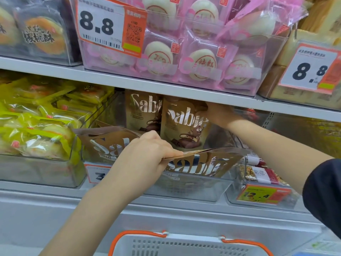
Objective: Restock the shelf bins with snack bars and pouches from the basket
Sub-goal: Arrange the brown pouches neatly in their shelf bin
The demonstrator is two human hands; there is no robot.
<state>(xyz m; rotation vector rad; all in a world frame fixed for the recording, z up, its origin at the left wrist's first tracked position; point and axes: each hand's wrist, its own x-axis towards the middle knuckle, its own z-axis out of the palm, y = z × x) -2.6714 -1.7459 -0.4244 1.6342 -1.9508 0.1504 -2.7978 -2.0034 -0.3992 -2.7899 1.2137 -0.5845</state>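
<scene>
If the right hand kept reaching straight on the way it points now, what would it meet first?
Probably the upright brown Sablé pouch in the clear bin. The right hand already reaches up-left to that pouch's top right edge, just under the shelf board. Whether it already touches is unclear.

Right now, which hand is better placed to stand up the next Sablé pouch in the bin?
Right, probably. The right hand already reaches deep into the clear bin, at the standing pouch. The left hand is busy pinching flat pouches at the bin's front.

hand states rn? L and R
Left hand: pinching flat brown pouches at the bin front.
Right hand: gripping the upright pouch in the bin.
</scene>
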